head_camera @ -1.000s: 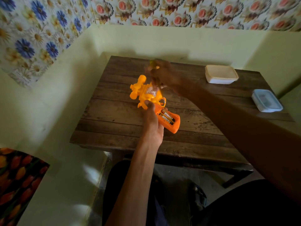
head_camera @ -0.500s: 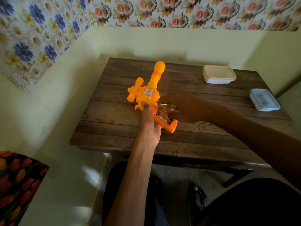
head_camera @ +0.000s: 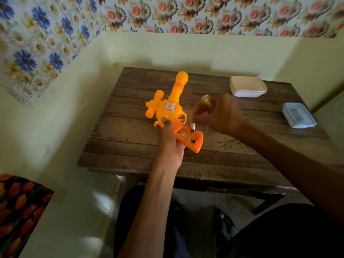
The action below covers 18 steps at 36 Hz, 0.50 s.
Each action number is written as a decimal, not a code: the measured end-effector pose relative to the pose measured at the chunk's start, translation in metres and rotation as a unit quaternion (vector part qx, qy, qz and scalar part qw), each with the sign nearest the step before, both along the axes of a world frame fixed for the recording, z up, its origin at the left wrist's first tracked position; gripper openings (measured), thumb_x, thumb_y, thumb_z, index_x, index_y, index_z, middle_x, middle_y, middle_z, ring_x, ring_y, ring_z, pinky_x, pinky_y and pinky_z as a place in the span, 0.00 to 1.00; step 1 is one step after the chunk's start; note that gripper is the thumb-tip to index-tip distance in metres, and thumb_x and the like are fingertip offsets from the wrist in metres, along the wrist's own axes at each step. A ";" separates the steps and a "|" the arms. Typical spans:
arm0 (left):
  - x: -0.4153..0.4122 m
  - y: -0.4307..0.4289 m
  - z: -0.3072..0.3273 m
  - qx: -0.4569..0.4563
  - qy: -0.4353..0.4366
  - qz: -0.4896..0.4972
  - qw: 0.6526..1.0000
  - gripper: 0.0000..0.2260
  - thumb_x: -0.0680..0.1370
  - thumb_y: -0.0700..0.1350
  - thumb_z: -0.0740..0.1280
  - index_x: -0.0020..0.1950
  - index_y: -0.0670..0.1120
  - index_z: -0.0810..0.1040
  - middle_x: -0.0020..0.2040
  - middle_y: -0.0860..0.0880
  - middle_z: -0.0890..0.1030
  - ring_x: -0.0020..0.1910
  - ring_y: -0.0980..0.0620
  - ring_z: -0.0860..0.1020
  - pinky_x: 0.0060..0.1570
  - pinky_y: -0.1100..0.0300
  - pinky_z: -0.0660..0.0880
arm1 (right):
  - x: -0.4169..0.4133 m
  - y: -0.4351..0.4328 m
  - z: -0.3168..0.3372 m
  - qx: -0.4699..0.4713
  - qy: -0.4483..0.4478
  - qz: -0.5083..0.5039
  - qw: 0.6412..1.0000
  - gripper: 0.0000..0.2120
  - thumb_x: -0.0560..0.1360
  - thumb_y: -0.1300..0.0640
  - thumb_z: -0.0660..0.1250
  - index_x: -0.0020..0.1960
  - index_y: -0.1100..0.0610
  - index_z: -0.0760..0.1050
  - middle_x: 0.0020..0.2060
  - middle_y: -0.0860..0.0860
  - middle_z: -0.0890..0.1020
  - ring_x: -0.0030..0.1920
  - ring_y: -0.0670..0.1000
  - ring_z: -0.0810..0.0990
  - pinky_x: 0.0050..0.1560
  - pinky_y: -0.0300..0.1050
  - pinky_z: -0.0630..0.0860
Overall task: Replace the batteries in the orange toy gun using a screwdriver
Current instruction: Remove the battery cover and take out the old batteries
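The orange toy gun (head_camera: 170, 108) lies over the wooden table (head_camera: 130, 138), barrel pointing away from me. My left hand (head_camera: 170, 144) grips its handle from below. The battery compartment in the handle is uncovered, and one battery (head_camera: 187, 137) lies inside. My right hand (head_camera: 219, 113) hovers just right of the gun, closed around a yellow-handled screwdriver (head_camera: 205, 100). Its metal tip (head_camera: 193, 126) points down at the upper end of the compartment. The screwdriver is blurred by motion.
A cream lidded box (head_camera: 247, 86) stands at the table's far right. A clear box with a bluish lid (head_camera: 298, 115) sits near the right edge. Yellow walls close in behind and to the left of the table. My legs are under its front edge.
My right hand came down from the barrel to the handle, then lifted slightly with the screwdriver turned tip down at the compartment. The left hand kept hold of the gun.
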State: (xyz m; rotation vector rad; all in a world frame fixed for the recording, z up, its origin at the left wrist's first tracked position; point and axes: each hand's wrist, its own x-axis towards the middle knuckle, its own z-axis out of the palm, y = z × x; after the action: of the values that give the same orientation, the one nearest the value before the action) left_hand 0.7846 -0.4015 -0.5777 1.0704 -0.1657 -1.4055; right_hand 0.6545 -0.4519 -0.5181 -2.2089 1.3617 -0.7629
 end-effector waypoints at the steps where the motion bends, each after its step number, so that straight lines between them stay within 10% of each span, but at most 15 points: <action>1: 0.002 0.000 -0.002 -0.001 -0.006 0.005 1.000 0.22 0.82 0.59 0.54 0.66 0.47 0.71 0.53 0.42 0.81 0.52 0.45 0.80 0.63 0.39 0.72 | -0.005 -0.005 0.001 0.022 -0.046 -0.042 0.998 0.05 0.66 0.55 0.78 0.38 0.49 0.82 0.34 0.46 0.84 0.34 0.42 0.81 0.36 0.38 0.76; 8: -0.001 -0.005 -0.005 -0.003 0.010 -0.004 1.000 0.18 0.82 0.58 0.54 0.66 0.50 0.70 0.56 0.42 0.80 0.57 0.44 0.78 0.62 0.37 0.71 | -0.037 -0.052 -0.034 0.229 -0.034 -0.175 0.957 0.05 0.68 0.59 0.76 0.42 0.60 0.83 0.36 0.54 0.81 0.30 0.44 0.73 0.27 0.37 0.68; 18: -0.001 -0.012 -0.016 -0.004 0.014 0.005 1.000 0.15 0.82 0.58 0.53 0.51 0.52 0.74 0.47 0.43 0.81 0.49 0.45 0.79 0.57 0.39 0.73 | -0.030 -0.074 -0.065 0.208 0.056 -0.166 0.962 0.20 0.63 0.47 0.80 0.40 0.64 0.81 0.39 0.58 0.82 0.42 0.54 0.81 0.44 0.49 0.77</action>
State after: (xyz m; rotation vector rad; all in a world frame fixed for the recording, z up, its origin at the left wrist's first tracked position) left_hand 0.7837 -0.4139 -0.5934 1.0426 -0.1458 -1.4093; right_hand 0.6241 -0.5263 -0.5834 -1.7394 1.7907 -0.4095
